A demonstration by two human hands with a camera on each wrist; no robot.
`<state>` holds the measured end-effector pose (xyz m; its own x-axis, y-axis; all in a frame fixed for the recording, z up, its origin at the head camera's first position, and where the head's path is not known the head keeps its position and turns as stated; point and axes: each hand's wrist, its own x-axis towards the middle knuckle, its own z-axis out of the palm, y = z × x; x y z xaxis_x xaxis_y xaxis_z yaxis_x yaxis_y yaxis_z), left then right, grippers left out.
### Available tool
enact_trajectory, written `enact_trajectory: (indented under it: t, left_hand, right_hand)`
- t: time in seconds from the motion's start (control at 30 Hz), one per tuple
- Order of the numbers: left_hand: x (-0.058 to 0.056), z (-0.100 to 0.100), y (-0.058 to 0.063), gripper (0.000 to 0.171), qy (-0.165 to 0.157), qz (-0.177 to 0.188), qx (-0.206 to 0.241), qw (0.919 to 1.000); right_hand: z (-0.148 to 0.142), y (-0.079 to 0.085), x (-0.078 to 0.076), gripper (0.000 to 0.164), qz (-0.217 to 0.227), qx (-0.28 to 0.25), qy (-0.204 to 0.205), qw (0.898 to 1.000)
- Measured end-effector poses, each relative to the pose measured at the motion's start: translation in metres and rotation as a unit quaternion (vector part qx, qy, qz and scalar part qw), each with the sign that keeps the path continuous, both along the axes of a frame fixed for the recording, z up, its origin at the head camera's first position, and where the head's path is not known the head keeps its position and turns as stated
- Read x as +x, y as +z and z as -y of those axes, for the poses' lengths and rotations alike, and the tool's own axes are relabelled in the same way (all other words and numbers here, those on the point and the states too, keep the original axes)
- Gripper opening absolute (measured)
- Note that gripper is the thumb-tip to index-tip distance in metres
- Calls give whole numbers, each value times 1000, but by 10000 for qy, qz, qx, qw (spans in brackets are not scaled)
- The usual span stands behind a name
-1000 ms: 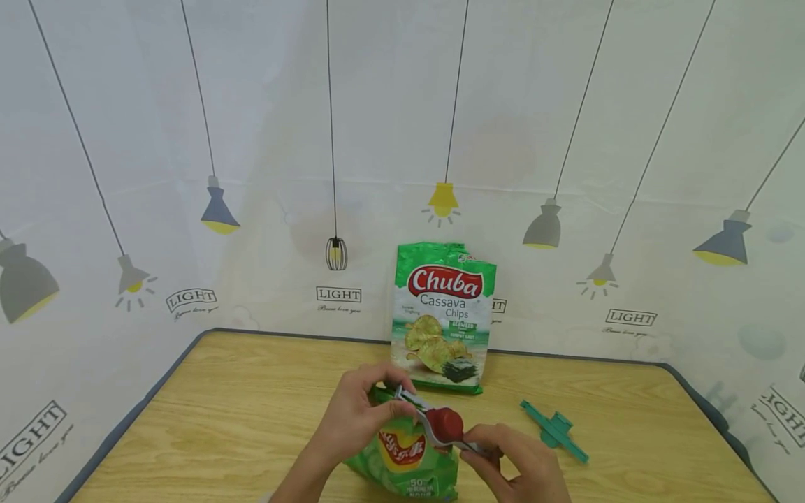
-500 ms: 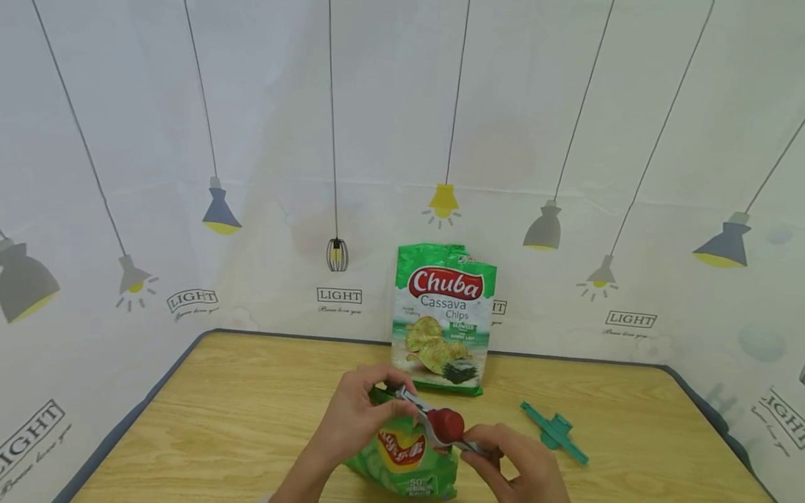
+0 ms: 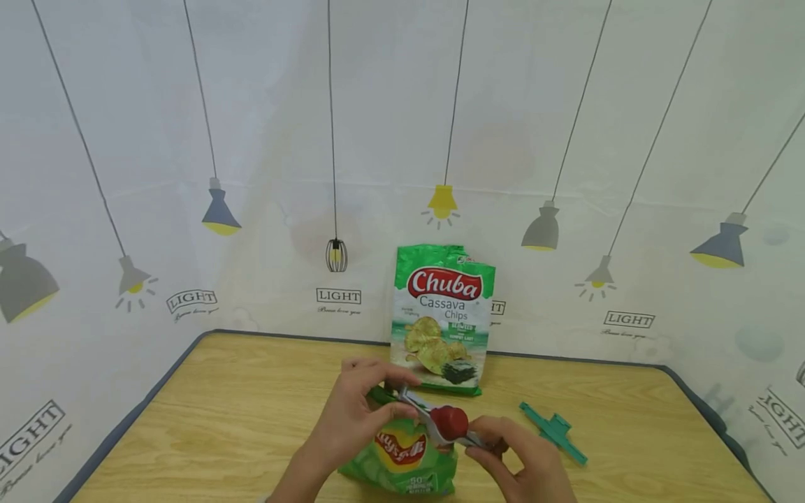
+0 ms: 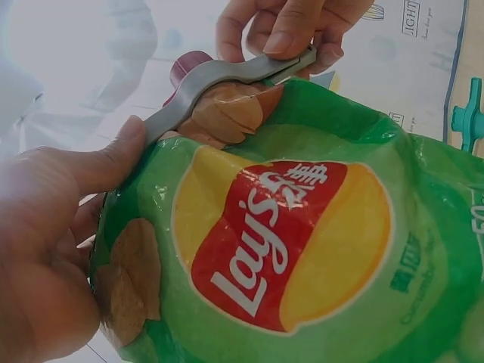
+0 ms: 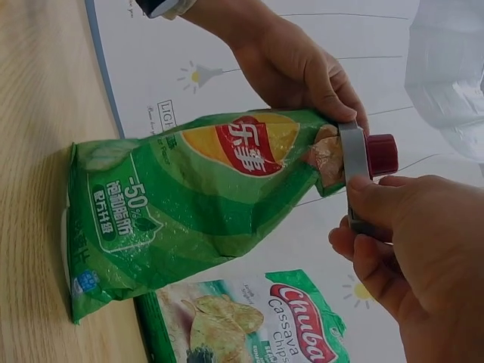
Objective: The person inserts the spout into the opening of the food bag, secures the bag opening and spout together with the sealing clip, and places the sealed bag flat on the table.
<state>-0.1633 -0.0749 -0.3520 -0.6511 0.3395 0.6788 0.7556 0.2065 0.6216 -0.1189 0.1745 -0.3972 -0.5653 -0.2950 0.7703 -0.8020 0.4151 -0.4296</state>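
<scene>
By the left hand [image 3: 349,413], thumb and fingers brought narrowly together, one end of the grey clip [image 5: 356,151] is pinched at the top of the green Lay's bag [image 3: 402,457], which is held near the front of the table [image 3: 251,405]. The clip, fitted with a red knob [image 3: 450,421], is set along the bag's top edge. Behind, a Chuba bag [image 3: 440,314] is stood upright before the printed backdrop [image 3: 264,126]. The clip's other end is gripped between thumb and fingers of the right hand [image 3: 527,457]. Farther right, a teal clip [image 3: 553,430] is seen lying on the table.
</scene>
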Motion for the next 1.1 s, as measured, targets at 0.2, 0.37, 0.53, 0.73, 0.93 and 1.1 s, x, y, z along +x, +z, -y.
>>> enact_trajectory:
  t: [0.2, 0.37, 0.53, 0.73, 0.93, 1.1]
  left_hand:
    - [2, 0, 2, 30, 134, -454, -45, 9989]
    - [3, 1, 2, 29, 170, -656, 7, 9977]
    - [3, 2, 2, 30, 116, -646, -42, 9978]
    - [1, 7, 1, 36, 173, -699, -126, 9973]
    - [-3, 18, -9, 59, 341, -394, -352, 9980]
    - [-6, 30, -29, 80, 178, 54, -321, 9993]
  right_hand:
    - [-4, 2, -1, 48, 10, 90, -138, 9999]
    - [-7, 7, 0, 52, 4, -8, -151, 9999]
    - [-7, 10, 1, 58, -99, -98, -250, 9996]
    - [-10, 14, 4, 53, 103, 46, -340, 9994]
    - [-12, 11, 3, 52, 64, -95, -338, 9994]
    - [-16, 8, -1, 37, 43, -163, -113, 9998]
